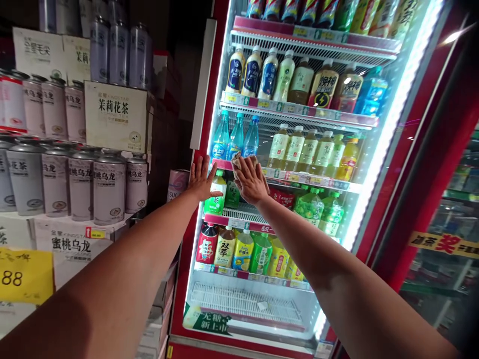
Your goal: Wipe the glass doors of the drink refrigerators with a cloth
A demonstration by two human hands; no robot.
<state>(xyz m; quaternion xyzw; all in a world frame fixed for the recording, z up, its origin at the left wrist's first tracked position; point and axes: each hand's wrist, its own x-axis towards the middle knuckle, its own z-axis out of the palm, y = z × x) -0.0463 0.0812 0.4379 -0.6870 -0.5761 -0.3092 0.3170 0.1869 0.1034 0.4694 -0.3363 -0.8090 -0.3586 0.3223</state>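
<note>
My left hand [202,182] is spread flat at the left edge of the drinks cooler's glass door, its fingers apart, holding nothing. To its right, my right hand [251,180] presses a crumpled, brownish cloth [239,160] against the glass, fingers laid over it. Part of the cloth is hidden under the palm. The lit drinks cooler [179,299] has a red frame. Behind the hands, green-labelled tea bottles [215,199] and blue bottles [221,137] stand on the shelves.
A long pale door handle [204,85] runs up the cooler's left side. On the left, silver cans [109,189] are stacked on white cartons [116,117], with a yellow price sign [24,276] in front. Another glass-fronted unit [445,214] stands at the right.
</note>
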